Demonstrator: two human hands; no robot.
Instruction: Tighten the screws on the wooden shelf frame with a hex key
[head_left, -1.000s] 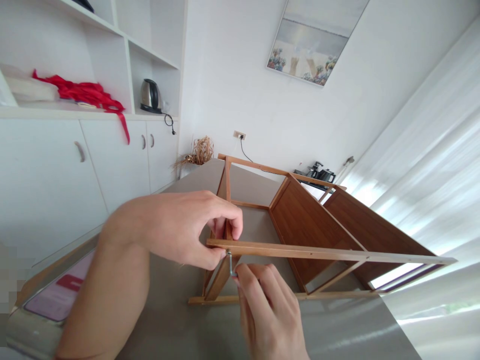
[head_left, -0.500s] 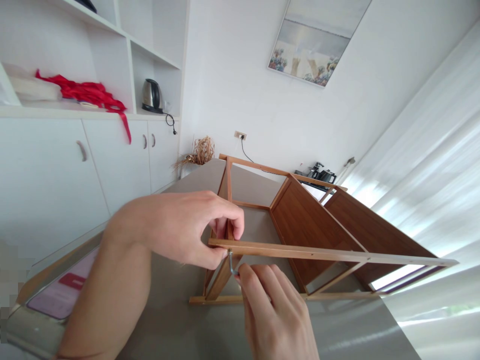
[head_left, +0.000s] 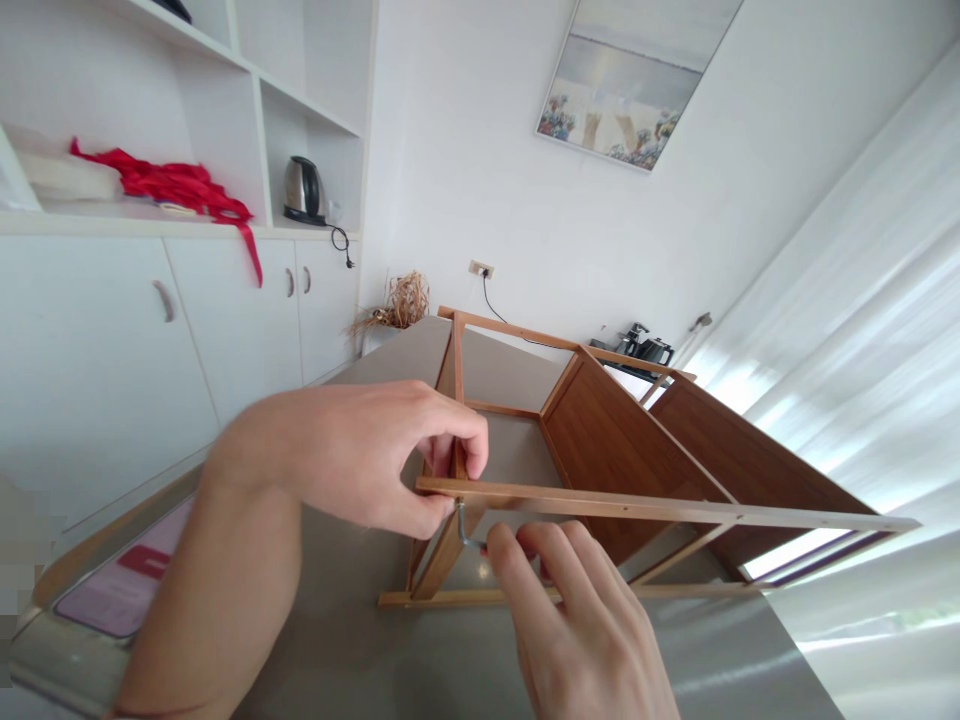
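Note:
A wooden shelf frame [head_left: 585,500] with brown panels lies on its side on the grey table. My left hand [head_left: 375,455] grips its near corner, fingers over the top and thumb against the front rail. Beside that thumb, the short end of a silver hex key [head_left: 463,525] meets the rail close to its end. My right hand [head_left: 574,610] pinches the key's other arm between thumb and forefinger; the grip is partly hidden behind the fingers.
Under the frame spreads the grey table [head_left: 337,640]. A phone-like device with a pink screen [head_left: 124,580] lies at the left. White cabinets [head_left: 97,330] hold red ribbon [head_left: 180,185] and a kettle [head_left: 304,190]. Dried stalks [head_left: 405,300] stand behind; a white curtain [head_left: 862,350] hangs right.
My right hand has shifted right, swinging the hex key's free arm the same way. More of the key shows now. My left hand and the shelf frame stay put.

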